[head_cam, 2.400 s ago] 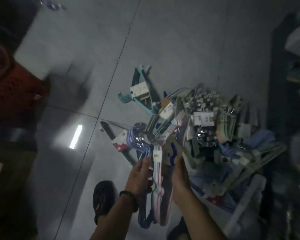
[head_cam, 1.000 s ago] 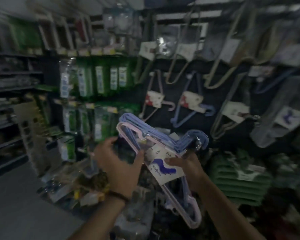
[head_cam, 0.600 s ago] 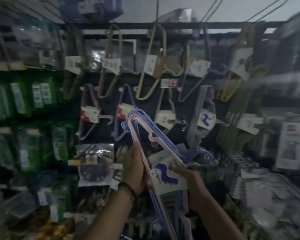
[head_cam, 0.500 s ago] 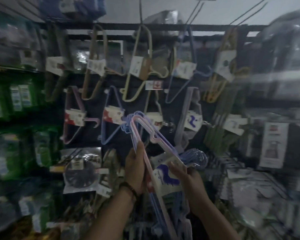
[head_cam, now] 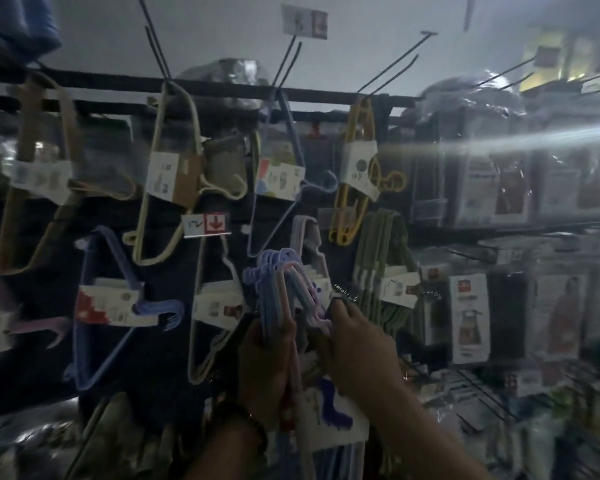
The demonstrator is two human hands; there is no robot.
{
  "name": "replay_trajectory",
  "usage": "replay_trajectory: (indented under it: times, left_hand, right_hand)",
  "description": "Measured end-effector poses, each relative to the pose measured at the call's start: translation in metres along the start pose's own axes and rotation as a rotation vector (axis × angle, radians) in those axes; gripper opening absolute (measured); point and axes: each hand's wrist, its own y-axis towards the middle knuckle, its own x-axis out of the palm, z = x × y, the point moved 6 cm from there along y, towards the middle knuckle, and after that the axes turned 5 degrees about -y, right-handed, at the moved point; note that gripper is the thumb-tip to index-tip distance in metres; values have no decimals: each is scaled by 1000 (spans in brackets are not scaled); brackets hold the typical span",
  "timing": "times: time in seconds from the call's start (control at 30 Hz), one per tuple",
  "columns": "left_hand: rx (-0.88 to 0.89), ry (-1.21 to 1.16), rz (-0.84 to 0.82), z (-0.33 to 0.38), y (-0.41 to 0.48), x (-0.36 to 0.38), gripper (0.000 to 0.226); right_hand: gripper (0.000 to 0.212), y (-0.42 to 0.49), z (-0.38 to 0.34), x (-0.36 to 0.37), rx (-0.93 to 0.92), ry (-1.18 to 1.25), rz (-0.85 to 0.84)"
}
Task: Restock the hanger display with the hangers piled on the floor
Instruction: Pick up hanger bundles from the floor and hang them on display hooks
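The person stands right up against the display rack (head_cam: 118, 85), both arms raised to it. The left hand (head_cam: 267, 368) is closed round the hanger bundle (head_cam: 280, 282), a sheaf of pale blue and pink plastic hangers, gripping the arms low down so the tips point up towards 12 o'clock. A dark wristband (head_cam: 254, 424) sits on that wrist. The bundle's paper label (head_cam: 329, 415), printed with a blue hanger shape, hangs below the hands at 6 o'clock.

The right hand (head_cam: 357, 344) is just beside it at 3 o'clock, its back to me and its fingers (head_cam: 340, 304) curled forward against the bundle's pink hooks. From here I cannot tell whether they pinch the hooks or something on the rack behind.

The bundle is off the floor, held against the rack's lower row, and I cannot make out that it hangs on any peg.

Round it hang other packs:
- blue hangers (head_cam: 111, 296) at 9 o'clock
- cream hangers (head_cam: 174, 174) at 11 o'clock
- yellow hangers (head_cam: 357, 168) at 1 o'clock
- green hangers (head_cam: 381, 258) at 2 o'clock

A price tag (head_cam: 207, 223) with a red arrow sits between the 2 rows. Several bare wire pegs (head_cam: 288, 60) jut out above the top bar. The picture is dim and smeared at the edges.
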Motion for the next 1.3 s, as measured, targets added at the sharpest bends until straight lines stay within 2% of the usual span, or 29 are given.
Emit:
replay_trajectory:
  times: [0.07,0.17,0.23,0.3,0.37,0.47,0.63,0.73,0.8,0.97,1.13,1.3]
  left_hand:
    - [-3,88,-36,-7,23,0,27]
    - [15,252,-44,-16,55,-12,13]
    - [-11,256,-30,-28,72,-23,23]
    - [-34,261,0,-35,81,-32,22]
    - [31,342,40,-32,88,-36,15]
    - [154,498,73,-22,96,-40,20]
    - [242,710,66,-15,108,-51,19]
    - [273,779,27,-10,110,-52,7]
    - [262,796,-3,-9,112,-51,21]
    - [280,815,-30,-7,116,-48,20]
    - [312,863,-42,-2,117,-39,48]
    - [349,922,-40,1,121,-42,53]
  right_hand:
    - [39,21,2,9,-22,31,-25]
    - [27,36,12,19,-31,95,-68]
    - [29,42,31,28,-8,81,-54]
    - [31,50,53,36,18,68,-33]
    - [30,62,71,46,40,63,-67]
    - [29,86,84,60,27,44,-114]
    - [34,127,90,57,-29,-5,-34]
    - [21,139,90,47,-18,32,17]
    - [17,140,88,43,-17,5,39]
    - [27,131,87,37,-48,-37,145]
    - [23,153,97,35,-38,14,192]
    - [44,166,97,52,-50,31,131]
